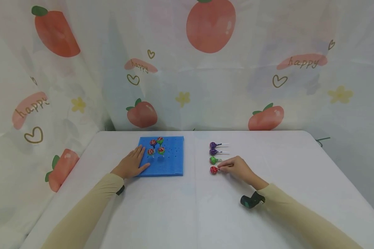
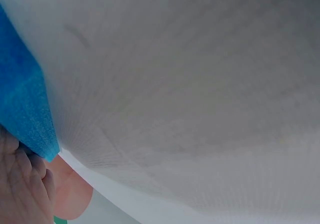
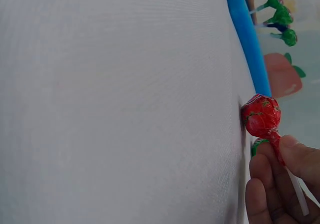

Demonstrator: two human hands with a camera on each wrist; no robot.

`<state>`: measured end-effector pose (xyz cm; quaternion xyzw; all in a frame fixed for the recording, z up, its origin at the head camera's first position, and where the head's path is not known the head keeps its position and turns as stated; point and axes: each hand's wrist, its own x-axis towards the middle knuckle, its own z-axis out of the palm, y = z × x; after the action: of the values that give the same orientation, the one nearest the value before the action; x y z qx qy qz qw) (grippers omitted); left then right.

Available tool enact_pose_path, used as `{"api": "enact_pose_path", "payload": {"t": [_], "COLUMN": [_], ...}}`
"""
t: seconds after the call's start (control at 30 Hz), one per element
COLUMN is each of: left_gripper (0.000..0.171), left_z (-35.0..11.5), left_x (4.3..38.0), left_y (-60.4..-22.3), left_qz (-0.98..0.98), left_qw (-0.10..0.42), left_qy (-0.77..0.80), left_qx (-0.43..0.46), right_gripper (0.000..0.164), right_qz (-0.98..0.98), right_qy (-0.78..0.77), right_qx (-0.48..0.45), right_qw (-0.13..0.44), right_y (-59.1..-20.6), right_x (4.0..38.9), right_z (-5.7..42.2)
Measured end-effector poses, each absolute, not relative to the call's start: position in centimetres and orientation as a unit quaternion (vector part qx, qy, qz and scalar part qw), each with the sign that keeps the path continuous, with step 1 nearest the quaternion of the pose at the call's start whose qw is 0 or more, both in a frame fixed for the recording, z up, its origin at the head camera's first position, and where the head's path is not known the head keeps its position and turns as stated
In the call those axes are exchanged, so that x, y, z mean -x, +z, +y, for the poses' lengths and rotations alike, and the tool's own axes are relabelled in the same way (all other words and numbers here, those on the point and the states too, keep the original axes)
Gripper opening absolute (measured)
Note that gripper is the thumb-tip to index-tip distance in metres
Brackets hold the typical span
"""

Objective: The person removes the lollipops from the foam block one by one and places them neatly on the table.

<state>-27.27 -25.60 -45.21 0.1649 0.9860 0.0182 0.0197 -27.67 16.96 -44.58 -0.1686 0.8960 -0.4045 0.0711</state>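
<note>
On the table's right half my right hand (image 1: 237, 168) pinches a red-wrapped lollipop (image 3: 261, 116) by its stick, just below the candy. Beyond it in a column lie a green lollipop (image 1: 213, 160) and two purple ones, the nearer purple lollipop (image 1: 213, 151) and the farther purple lollipop (image 1: 213, 145), sticks pointing right. My left hand (image 1: 131, 164) rests on the left edge of a blue foam board (image 1: 165, 168), fingers straight. Several lollipops (image 1: 161, 150) stand upright in the board, their sticks in it. The left wrist view catches only part of the hand beside the board's edge.
Rows of small holes (image 1: 176, 152) dot the board's surface. A white cloth (image 1: 174, 211) covers the table. Behind and to the left hangs a printed curtain (image 1: 212, 79) with fruit and hearts. A dark wrist camera (image 1: 251, 200) sits under the right sleeve.
</note>
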Motion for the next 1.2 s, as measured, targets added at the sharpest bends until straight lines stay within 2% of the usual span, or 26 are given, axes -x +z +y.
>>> {"api": "enact_pose_path", "payload": {"t": [0.73, 1.2], "left_gripper": [0.078, 0.079], "left_z": [-25.3, -25.6], "left_x": [27.0, 27.4], "left_y": [-44.8, -45.3], "left_qz": [0.986, 0.986], "left_qw": [0.024, 0.022], "left_qy": [0.023, 0.021], "left_qx": [-0.161, -0.161], "right_gripper": [0.017, 0.028], "right_qz": [0.91, 0.901], "right_qy": [-0.372, -0.378], "right_qx": [0.169, 0.196], "right_qw": [0.067, 0.082], "right_y": [-44.8, -43.2], "right_x": [27.8, 27.9], "right_z": [18.8, 20.6]}}
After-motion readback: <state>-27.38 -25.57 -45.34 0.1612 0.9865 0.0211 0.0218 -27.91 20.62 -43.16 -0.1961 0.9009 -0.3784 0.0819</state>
